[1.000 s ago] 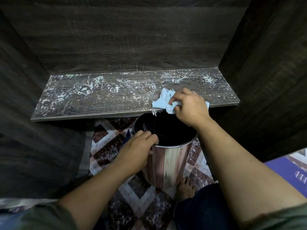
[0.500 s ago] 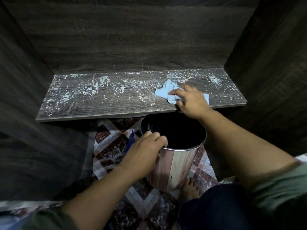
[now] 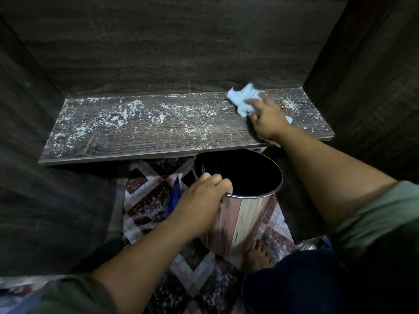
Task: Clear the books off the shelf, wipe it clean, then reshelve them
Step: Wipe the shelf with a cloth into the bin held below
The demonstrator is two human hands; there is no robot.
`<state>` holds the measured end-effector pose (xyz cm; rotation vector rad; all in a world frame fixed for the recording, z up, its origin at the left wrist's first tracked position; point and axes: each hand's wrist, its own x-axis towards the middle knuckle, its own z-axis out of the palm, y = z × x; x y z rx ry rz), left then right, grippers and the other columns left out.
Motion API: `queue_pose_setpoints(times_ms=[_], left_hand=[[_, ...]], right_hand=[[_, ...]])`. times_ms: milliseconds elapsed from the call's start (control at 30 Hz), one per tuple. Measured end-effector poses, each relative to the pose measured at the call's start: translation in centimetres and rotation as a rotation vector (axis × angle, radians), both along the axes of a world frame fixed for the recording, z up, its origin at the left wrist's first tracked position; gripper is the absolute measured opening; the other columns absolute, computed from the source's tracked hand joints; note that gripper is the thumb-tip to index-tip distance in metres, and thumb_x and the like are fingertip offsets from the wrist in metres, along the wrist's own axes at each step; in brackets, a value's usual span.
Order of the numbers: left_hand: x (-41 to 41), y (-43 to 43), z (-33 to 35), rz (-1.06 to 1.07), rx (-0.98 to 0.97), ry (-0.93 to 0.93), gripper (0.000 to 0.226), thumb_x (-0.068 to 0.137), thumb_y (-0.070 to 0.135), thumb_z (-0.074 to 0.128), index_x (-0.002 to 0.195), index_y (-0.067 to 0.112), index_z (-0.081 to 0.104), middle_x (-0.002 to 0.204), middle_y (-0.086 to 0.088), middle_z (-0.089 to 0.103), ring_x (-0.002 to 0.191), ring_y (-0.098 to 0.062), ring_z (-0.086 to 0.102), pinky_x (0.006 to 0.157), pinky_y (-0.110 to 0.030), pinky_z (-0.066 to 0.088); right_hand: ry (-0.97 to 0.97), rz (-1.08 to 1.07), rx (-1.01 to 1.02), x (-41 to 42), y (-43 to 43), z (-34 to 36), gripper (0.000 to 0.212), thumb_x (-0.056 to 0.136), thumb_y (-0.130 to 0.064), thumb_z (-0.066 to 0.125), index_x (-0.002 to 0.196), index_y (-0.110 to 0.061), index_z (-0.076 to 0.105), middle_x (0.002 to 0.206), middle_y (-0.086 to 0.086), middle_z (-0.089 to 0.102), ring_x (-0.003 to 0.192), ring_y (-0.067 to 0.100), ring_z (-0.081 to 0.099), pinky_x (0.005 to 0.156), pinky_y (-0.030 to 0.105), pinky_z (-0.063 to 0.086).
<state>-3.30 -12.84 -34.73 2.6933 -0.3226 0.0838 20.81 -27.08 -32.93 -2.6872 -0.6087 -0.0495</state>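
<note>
Wiping stage, by look: dark wood-grain shelf board [image 3: 158,137] bare of books (none in view), speckled with white dust [image 3: 127,114]. Near its back right, right hand [image 3: 267,118] grips crumpled pale-blue cloth [image 3: 242,98]. Well apart, left hand [image 3: 199,200] curls over rim of wood-striped cylindrical metal bin [image 3: 240,216], below front edge. Risks: fast sweep flings dust past bin onto patterned rug [image 3: 147,193]; bin left of cloth's line misses debris.

One dark wooden shelf [image 3: 136,137], one crumpled pale cloth [image 3: 243,99] and one metal-rimmed bin [image 3: 240,214] are here. Two grips show, the left grip [image 3: 199,200] and the right grip [image 3: 267,118], plus one bare foot [image 3: 257,254] on one patterned rug [image 3: 147,196].
</note>
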Motion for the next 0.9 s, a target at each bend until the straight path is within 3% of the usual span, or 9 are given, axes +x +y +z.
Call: queue_pose_setpoints(times_ms=[67, 200, 300, 433, 533, 600, 733, 800, 900], left_hand=[[0.4, -0.3, 0.1, -0.004, 0.003, -0.003, 0.027, 0.078, 0.005, 0.063, 0.097, 0.021, 0.052, 0.094, 0.004, 0.050, 0.093, -0.018, 0.041, 0.078, -0.039, 0.043], [1.0, -0.9, 0.1, -0.003, -0.001, -0.014, 0.031, 0.076, 0.000, 0.061, 0.095, 0.022, 0.052, 0.092, 0.004, 0.049, 0.090, -0.017, 0.040, 0.075, -0.037, 0.042], [1.4, -1.3, 0.1, 0.001, -0.001, -0.002, 0.031, 0.075, -0.002, 0.060, 0.094, 0.021, 0.052, 0.092, 0.004, 0.048, 0.091, -0.017, 0.040, 0.074, -0.035, 0.042], [1.7, -1.9, 0.1, 0.003, 0.025, -0.011, 0.032, 0.073, -0.001, 0.063, 0.095, 0.021, 0.053, 0.092, 0.003, 0.049, 0.092, -0.018, 0.041, 0.072, -0.033, 0.040], [2.0, -2.1, 0.0, 0.013, 0.025, -0.005, 0.031, 0.075, -0.001, 0.064, 0.094, 0.020, 0.053, 0.092, 0.004, 0.049, 0.093, -0.018, 0.041, 0.074, -0.036, 0.044], [2.3, -2.4, 0.0, 0.018, 0.027, -0.006, 0.031, 0.075, -0.001, 0.066, 0.094, 0.020, 0.053, 0.092, 0.004, 0.050, 0.092, -0.019, 0.042, 0.074, -0.040, 0.046], [3.0, -3.0, 0.0, 0.038, 0.021, -0.001, 0.034, 0.076, -0.002, 0.065, 0.096, 0.023, 0.052, 0.094, 0.005, 0.050, 0.095, -0.018, 0.043, 0.077, -0.040, 0.047], [3.1, -3.1, -0.2, 0.040, 0.024, -0.001, 0.034, 0.077, -0.001, 0.066, 0.095, 0.023, 0.052, 0.094, 0.006, 0.050, 0.095, -0.017, 0.042, 0.076, -0.038, 0.046], [3.3, -3.3, -0.4, 0.030, 0.009, -0.003, 0.029, 0.079, 0.002, 0.065, 0.096, 0.022, 0.053, 0.094, 0.005, 0.049, 0.095, -0.017, 0.042, 0.075, -0.038, 0.045]], right_hand=[[0.020, 0.034, -0.083, 0.2, 0.1, -0.7, 0.043, 0.093, -0.022, 0.049, 0.135, -0.031, 0.053, 0.151, 0.011, 0.036, 0.137, 0.030, 0.034, 0.112, 0.043, 0.029], [-0.005, 0.120, 0.129, -1.3, -0.4, -0.4, 0.034, 0.081, -0.006, 0.055, 0.107, -0.022, 0.070, 0.124, 0.005, 0.057, 0.119, 0.028, 0.051, 0.102, 0.035, 0.038], [-0.005, 0.167, 0.177, -3.5, -1.4, -0.2, 0.029, 0.076, 0.000, 0.057, 0.087, -0.022, 0.072, 0.110, 0.000, 0.060, 0.108, 0.024, 0.056, 0.094, 0.030, 0.042], [0.097, 0.155, 0.266, -4.8, -3.2, 1.5, 0.032, 0.074, 0.000, 0.055, 0.078, -0.027, 0.071, 0.098, -0.005, 0.059, 0.096, 0.018, 0.058, 0.087, 0.025, 0.044], [-0.036, -0.065, 0.458, -3.7, -5.3, 2.5, 0.030, 0.075, -0.006, 0.052, 0.083, -0.028, 0.071, 0.104, 0.001, 0.059, 0.097, 0.016, 0.057, 0.090, 0.024, 0.044], [-0.147, -0.237, 0.480, -2.4, -7.2, 2.7, 0.030, 0.079, -0.010, 0.051, 0.093, -0.026, 0.072, 0.115, 0.005, 0.059, 0.106, 0.020, 0.057, 0.097, 0.029, 0.043], [-0.066, -0.469, 0.189, -0.8, -10.0, 1.5, 0.039, 0.089, -0.022, 0.051, 0.127, -0.027, 0.060, 0.139, 0.011, 0.044, 0.124, 0.035, 0.043, 0.107, 0.042, 0.035], [0.006, -0.446, 0.046, -1.2, -9.8, 0.3, 0.042, 0.092, -0.028, 0.052, 0.134, -0.030, 0.054, 0.144, 0.011, 0.038, 0.127, 0.038, 0.037, 0.107, 0.043, 0.030], [-0.068, -0.274, -0.077, -2.5, -7.6, -0.6, 0.045, 0.091, -0.030, 0.053, 0.137, -0.030, 0.051, 0.144, 0.015, 0.037, 0.126, 0.039, 0.036, 0.106, 0.042, 0.028]])
